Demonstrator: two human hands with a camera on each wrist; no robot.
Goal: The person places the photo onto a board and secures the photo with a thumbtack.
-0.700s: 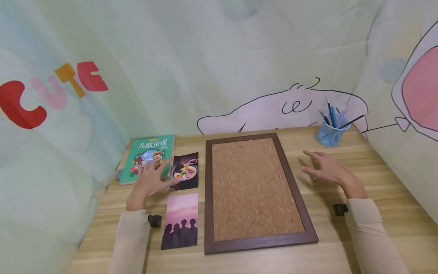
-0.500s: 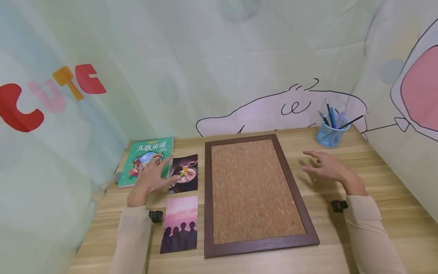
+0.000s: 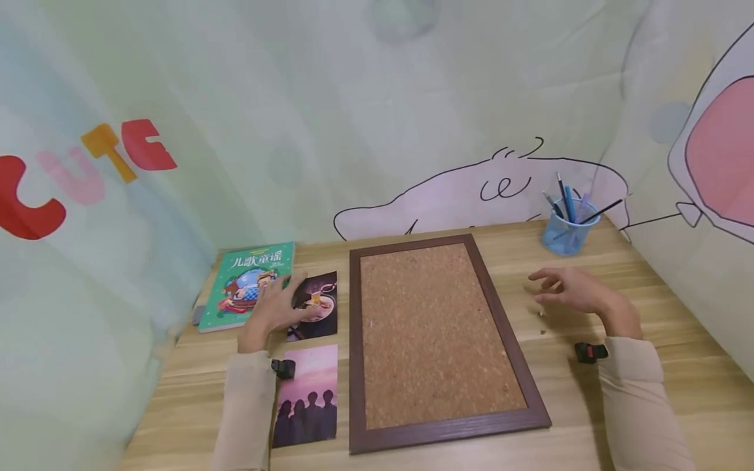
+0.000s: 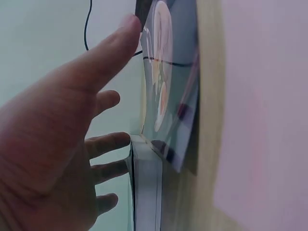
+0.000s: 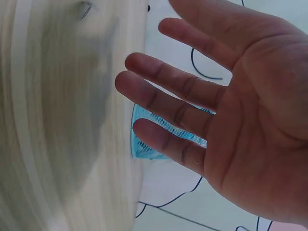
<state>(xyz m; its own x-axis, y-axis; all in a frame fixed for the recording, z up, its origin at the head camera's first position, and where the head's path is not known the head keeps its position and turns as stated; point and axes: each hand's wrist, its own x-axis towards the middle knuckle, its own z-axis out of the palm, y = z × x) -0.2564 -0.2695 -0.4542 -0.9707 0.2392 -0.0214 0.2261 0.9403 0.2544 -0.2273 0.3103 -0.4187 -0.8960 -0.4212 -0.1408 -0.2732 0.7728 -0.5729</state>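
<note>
My left hand (image 3: 272, 311) hovers over the left part of a photo of a bowl of noodles (image 3: 325, 301), its thumb and fingers spread apart. In the left wrist view that photo (image 4: 185, 115) leans beside the thick edge of a book (image 4: 147, 183), with nothing in the hand. A second photo (image 3: 309, 392), a pink sky with dark silhouettes, lies nearer. Right of the framed cork board (image 3: 436, 327), my right hand (image 3: 580, 291) is held above the table, fingers loosely bent and holding nothing. Below its fingertips lies a small pin-like thing (image 3: 541, 313), its thin metal point (image 5: 86, 10) showing in the right wrist view.
A green children's book (image 3: 238, 304) lies at the back left, a grey edge peeking out beside it. At the back right stands a blue mesh cup (image 3: 563, 239) with pens and pencils. A printed curtain (image 3: 294, 118) hangs behind the wooden table (image 3: 459, 458).
My left hand has shifted right, further over the noodle photo. My right hand has moved slightly right and its fingers have bent more. The head view has tilted slightly.
</note>
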